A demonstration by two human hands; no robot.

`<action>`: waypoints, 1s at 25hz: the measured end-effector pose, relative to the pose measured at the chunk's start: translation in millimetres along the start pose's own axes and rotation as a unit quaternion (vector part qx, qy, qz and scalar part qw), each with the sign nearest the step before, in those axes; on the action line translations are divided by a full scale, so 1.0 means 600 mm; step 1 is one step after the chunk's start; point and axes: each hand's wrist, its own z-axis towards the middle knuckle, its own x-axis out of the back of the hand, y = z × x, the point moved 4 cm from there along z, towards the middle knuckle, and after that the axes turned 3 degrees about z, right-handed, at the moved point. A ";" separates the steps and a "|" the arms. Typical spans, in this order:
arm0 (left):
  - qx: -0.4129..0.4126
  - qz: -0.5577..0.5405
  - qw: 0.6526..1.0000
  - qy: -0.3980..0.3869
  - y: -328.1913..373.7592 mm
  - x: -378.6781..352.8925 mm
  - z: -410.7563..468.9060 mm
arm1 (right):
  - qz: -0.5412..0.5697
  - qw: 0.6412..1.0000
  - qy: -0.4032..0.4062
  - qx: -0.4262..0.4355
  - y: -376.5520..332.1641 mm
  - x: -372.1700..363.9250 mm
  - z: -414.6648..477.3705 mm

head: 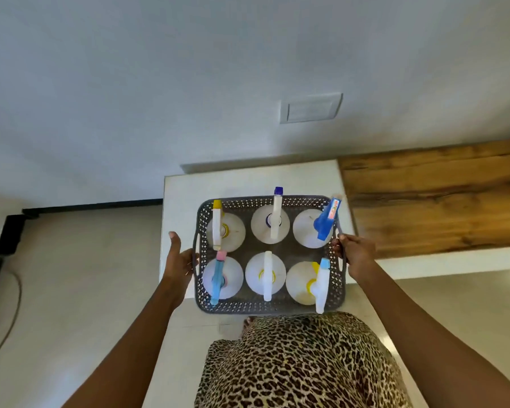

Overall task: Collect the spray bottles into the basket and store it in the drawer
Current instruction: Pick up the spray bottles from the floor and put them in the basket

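— How many things on the white cabinet top (177, 184)?
— One grey basket (270, 304), six spray bottles (270, 225) upright inside. Labels too blurred to read.
— Hands?
— Left hand (181, 262) and right hand (355, 254) each grip a side handle.
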 end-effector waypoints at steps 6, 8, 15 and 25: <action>0.029 -0.022 0.999 0.000 -0.047 0.045 0.070 | -0.022 1.000 0.021 -0.007 0.047 -0.047 0.033; 0.046 -0.037 0.998 -0.001 -0.062 0.054 0.104 | -0.034 0.999 0.029 -0.005 0.055 -0.063 0.055; 0.077 -0.061 0.995 0.003 -0.089 0.073 0.179 | -0.069 0.997 0.029 0.022 0.063 -0.113 0.106; 0.070 -0.055 0.996 0.001 -0.092 0.092 0.203 | -0.108 0.993 0.020 0.044 0.069 -0.129 0.084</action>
